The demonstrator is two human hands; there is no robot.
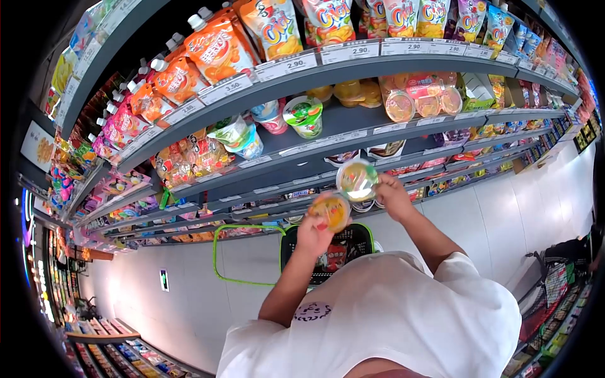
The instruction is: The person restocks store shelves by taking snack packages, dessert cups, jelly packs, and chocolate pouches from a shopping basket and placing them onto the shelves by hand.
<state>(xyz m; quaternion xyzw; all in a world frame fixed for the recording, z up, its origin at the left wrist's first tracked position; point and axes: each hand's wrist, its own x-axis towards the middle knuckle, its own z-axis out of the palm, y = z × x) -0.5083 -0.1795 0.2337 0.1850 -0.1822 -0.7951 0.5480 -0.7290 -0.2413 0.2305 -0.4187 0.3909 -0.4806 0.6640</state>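
In the head view, your left hand (pixel 314 236) has its fingers closed on a fruit cup (pixel 334 215) with orange bits in it, and your right hand (pixel 392 194) grips a round clear cup (pixel 357 179) by its side. The two cups are close together, between your hands. They look small and light. The walls seem thin and a bit bendy, so a hard squeeze could dent them, and the shiny tops may be slippery. Hold each one round its side, just under the rim, and don't press on the lid. Under your hands is a black basket (pixel 362 234) with some packs inside, and its green handle (pixel 216 252) lies out to the left of your left hand. Ahead of both hands, the shelf edge (pixel 353 135) sticks out and could bump your knuckles. Past it stand a green-topped cup (pixel 304 114) and, ahead of your right hand, a cup pack (pixel 428 104).
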